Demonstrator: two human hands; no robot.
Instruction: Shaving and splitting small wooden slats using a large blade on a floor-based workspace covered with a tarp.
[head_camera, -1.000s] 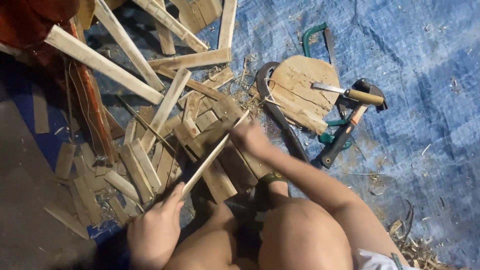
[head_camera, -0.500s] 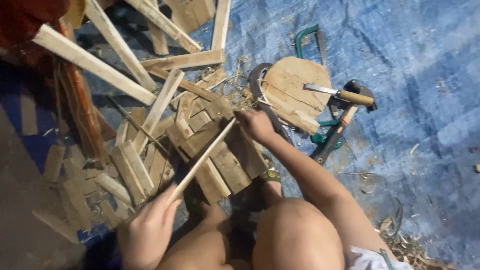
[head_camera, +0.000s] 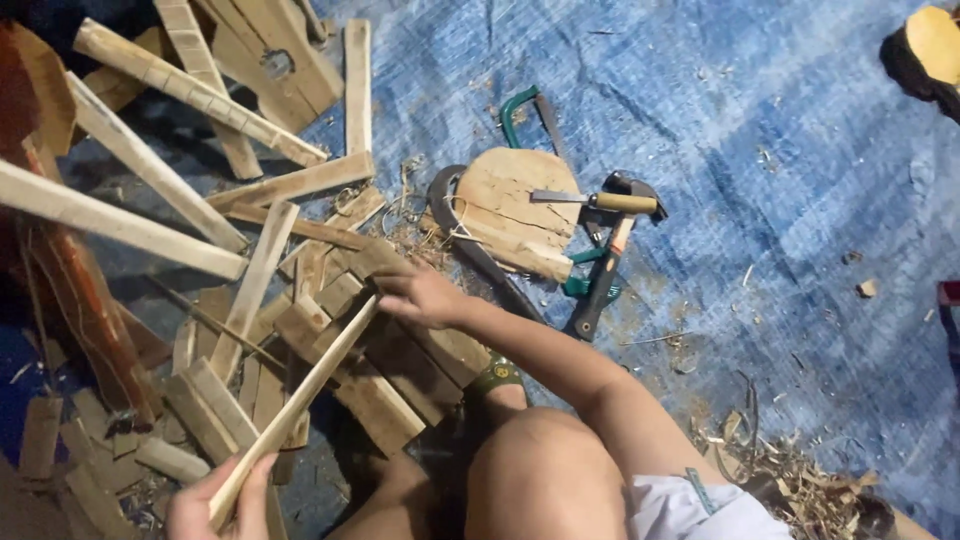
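Note:
My left hand (head_camera: 215, 505) grips the near end of a long thin wooden stick (head_camera: 300, 400) at the bottom left. The stick slants up and to the right. My right hand (head_camera: 420, 295) closes on its far end, over a pile of short wooden slats (head_camera: 380, 370). My bare knee (head_camera: 545, 470) fills the bottom centre, and my foot in a sandal (head_camera: 495, 375) rests beside the slats.
Long wooden battens (head_camera: 180, 85) lie crossed at the upper left. On the blue tarp (head_camera: 780, 200) sit a flat wooden block (head_camera: 520, 210), a chisel (head_camera: 600, 200), a hammer (head_camera: 605, 280), a green hacksaw (head_camera: 520, 115) and a curved blade (head_camera: 470, 245). Wood shavings (head_camera: 780, 470) lie bottom right.
The view has shifted, so the tools and block now sit lower and further left. Both hands keep hold of the stick; my right hand has drawn slightly nearer to me.

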